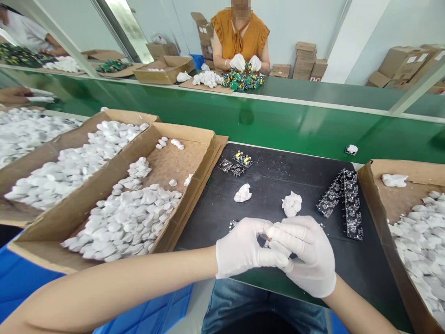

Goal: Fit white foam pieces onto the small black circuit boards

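Note:
My left hand (245,246) and my right hand (308,253), both in white gloves, meet over the near part of a black mat (264,176). Their fingers close together around a small white piece (280,247); a bit of red shows beside it, and the fingers cover most of it. Just beyond them lie two crumpled-looking white clumps (242,193) on the mat. Dark circuit board strips (352,204) rest to the right. Farther off at the left are small boards (242,159) with yellow parts. Tiny bits lie by my left hand.
Cardboard trays of white pieces stand at left (128,227) and right (417,236). A green conveyor belt (295,125) runs behind the mat, carrying a small board with a white piece (351,149). Across it, a gloved person (240,41) handles green boards (243,80).

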A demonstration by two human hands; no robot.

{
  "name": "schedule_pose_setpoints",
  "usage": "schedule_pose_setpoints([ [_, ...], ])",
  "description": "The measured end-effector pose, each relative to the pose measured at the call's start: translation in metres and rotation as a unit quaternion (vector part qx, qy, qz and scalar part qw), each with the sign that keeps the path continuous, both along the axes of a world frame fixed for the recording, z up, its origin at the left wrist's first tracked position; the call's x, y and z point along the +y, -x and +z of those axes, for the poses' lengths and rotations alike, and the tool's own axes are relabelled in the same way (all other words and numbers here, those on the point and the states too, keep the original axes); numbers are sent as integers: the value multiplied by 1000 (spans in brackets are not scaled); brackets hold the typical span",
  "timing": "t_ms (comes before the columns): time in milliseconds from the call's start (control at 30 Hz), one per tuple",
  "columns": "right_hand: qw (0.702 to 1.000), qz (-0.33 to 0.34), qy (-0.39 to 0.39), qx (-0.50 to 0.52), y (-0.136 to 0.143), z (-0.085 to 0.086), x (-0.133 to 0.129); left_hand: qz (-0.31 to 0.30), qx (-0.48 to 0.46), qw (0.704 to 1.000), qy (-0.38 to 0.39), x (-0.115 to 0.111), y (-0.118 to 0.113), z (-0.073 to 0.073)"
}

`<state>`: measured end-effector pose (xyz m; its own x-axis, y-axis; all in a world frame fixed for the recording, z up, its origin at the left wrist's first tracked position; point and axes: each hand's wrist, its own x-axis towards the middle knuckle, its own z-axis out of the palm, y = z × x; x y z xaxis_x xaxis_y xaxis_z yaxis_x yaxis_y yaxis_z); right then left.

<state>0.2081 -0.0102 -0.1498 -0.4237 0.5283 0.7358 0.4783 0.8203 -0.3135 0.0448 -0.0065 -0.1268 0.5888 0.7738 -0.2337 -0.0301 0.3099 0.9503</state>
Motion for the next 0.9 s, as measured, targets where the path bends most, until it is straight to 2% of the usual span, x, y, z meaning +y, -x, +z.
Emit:
schedule_pose_setpoints([
  [133,1000,11,2,-7,0,0,1,-1,18,1000,24,1,-1,0],
  [300,997,-5,48,54,6,0,1,-5,-17,1000,5,2,1,-5],
  [433,999,2,18,29,5,3,1,-8,-16,1000,3,1,2,-1],
  [533,1000,24,-1,-9,1,5,2,-40,19,999,-1,5,1,7],
  [667,999,14,-12,-29,1,4,3,-103,90,990,-42,11,3,12],
  [733,1000,4,24,-10,2,3,3,-71,107,987,-99,11,6,11],
  [800,992,-16,124,32,1,1,2,7,116,967,-226,10,10,9],
  [833,977,-17,202,67,1,2,2,47,126,941,-311,10,13,9],
  [867,951,-1,291,108,0,3,2,73,142,904,-397,10,15,8],
  [900,910,35,383,153,-2,4,2,84,156,864,-472,11,16,8],
])
